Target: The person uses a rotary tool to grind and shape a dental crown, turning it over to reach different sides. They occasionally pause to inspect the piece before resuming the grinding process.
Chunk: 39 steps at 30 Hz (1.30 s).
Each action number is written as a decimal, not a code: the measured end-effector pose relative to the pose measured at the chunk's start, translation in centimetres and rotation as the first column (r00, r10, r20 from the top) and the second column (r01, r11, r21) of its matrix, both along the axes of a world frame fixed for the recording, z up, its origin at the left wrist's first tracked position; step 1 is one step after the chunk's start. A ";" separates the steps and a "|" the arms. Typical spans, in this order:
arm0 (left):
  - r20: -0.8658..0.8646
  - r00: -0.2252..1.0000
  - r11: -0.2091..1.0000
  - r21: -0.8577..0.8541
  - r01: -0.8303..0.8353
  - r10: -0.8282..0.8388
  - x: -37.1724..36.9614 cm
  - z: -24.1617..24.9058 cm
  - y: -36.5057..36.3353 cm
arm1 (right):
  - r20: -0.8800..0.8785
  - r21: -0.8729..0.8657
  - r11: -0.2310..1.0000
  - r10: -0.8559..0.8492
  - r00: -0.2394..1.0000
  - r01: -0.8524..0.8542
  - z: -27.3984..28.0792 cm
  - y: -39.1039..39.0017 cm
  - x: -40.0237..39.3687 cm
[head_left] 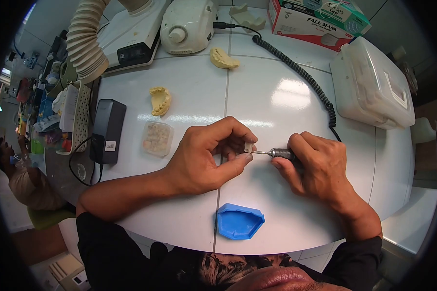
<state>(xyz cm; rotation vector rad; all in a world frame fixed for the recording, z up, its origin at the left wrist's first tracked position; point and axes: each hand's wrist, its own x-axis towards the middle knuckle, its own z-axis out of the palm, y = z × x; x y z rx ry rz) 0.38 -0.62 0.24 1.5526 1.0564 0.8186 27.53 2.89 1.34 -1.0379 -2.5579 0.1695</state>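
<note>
Between the thumb and fingers of my left hand (211,155) is a small whitish tooth-like piece (248,147), partly hidden by the fingertips. My right hand (318,167) is wrapped round a dental handpiece (281,153), whose thin metal bur points left and meets or nearly meets the piece. A blue rubber mould (240,221) lies near the table's front edge, below both hands. Left of my left hand sits a clear plastic box (158,139) with small pale pieces inside. A yellow plaster dental cast (160,101) rests behind that box.
Another yellow cast (223,58) lies at the back, near a white control unit (187,26) with a coiled black cable (296,67). A lidded white case (374,82) stands right, mask boxes (315,22) behind. A black power adapter (108,131) and ribbed hose (86,41) are left. Another person sits far left.
</note>
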 end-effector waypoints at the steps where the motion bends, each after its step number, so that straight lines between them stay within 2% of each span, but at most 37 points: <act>1: -0.041 0.999 1.000 0.000 0.018 -0.018 -0.1 0.2 0.0 | -0.001 0.003 1.000 0.001 1.000 -0.001 0.0 0.0 0.0; 4: -0.079 0.996 0.999 0.009 0.047 -0.046 -0.3 0.3 0.2 | 0.001 0.005 1.000 0.002 1.000 -0.002 -0.1 -0.1 -0.1; 7: -0.026 0.998 0.999 -0.004 0.049 -0.049 -0.3 -0.3 0.1 | 0.006 0.013 1.000 0.000 1.000 0.000 0.1 0.1 -0.1; 10: 0.114 0.993 0.993 -0.118 -0.002 0.016 0.2 -0.2 -0.1 | 0.004 0.011 1.000 0.001 1.000 -0.001 0.1 0.0 -0.1; 16: 0.081 0.997 0.990 -0.143 0.022 -0.011 0.2 0.1 0.0 | -0.002 0.007 1.000 -0.002 1.000 0.002 -0.1 0.0 -0.1; 22: 0.002 1.000 0.999 -0.038 0.022 -0.022 0.1 -0.1 0.0 | 0.018 -0.003 1.000 -0.005 1.000 0.005 0.1 -0.1 0.0; 25: -0.010 1.000 0.998 -0.058 0.010 -0.011 0.0 -0.1 0.0 | 0.005 0.002 1.000 -0.005 1.000 0.005 0.1 0.0 0.0; 28: 0.022 1.000 0.999 0.028 0.021 -0.022 0.0 -0.4 0.0 | -0.006 0.003 1.000 -0.006 1.000 0.006 0.1 0.0 0.0; 34: -0.023 0.999 0.999 -0.018 0.030 -0.030 -0.2 -0.3 0.0 | 0.011 -0.006 1.000 -0.010 1.000 0.010 0.1 -0.1 -0.1; 39: 0.033 0.999 0.997 -0.071 0.032 -0.030 0.1 0.2 -0.2 | 0.030 0.001 1.000 -0.011 0.999 0.011 0.1 -0.2 0.0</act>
